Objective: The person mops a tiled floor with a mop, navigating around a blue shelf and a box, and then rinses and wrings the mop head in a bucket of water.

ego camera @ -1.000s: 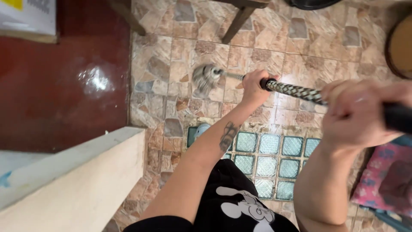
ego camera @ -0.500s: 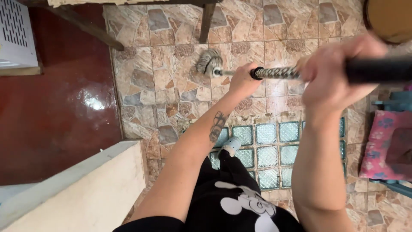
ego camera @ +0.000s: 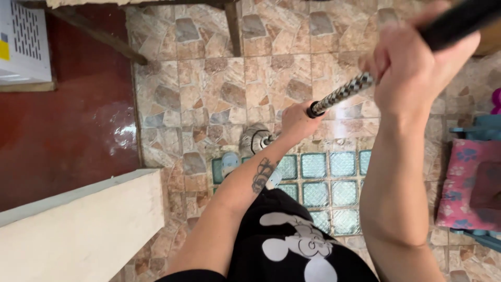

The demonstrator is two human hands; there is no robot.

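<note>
I hold a mop with both hands. My left hand [ego camera: 296, 121] grips the lower part of the handle, where the checkered black-and-white shaft [ego camera: 342, 94] ends. Higher up, my right hand [ego camera: 412, 62] is closed around the black grip [ego camera: 454, 22] near the top right corner. The grey stringy mop head [ego camera: 254, 140] rests on the stone-patterned tile floor [ego camera: 209, 89], close to my feet. One foot in a light slipper [ego camera: 229, 162] stands at the edge of the glass-block floor panel [ego camera: 326, 177].
A cream low wall [ego camera: 78, 230] fills the lower left. Red glossy floor [ego camera: 68, 136] lies to the left with a white perforated box [ego camera: 23, 44] on it. Dark furniture legs [ego camera: 232, 28] stand at the top. A blue chair with a pink cushion [ego camera: 469, 183] sits at the right.
The mop head has been pulled back toward my feet, from the far tiles to the edge of the glass blocks. My right hand has risen and the handle now tilts steeply.
</note>
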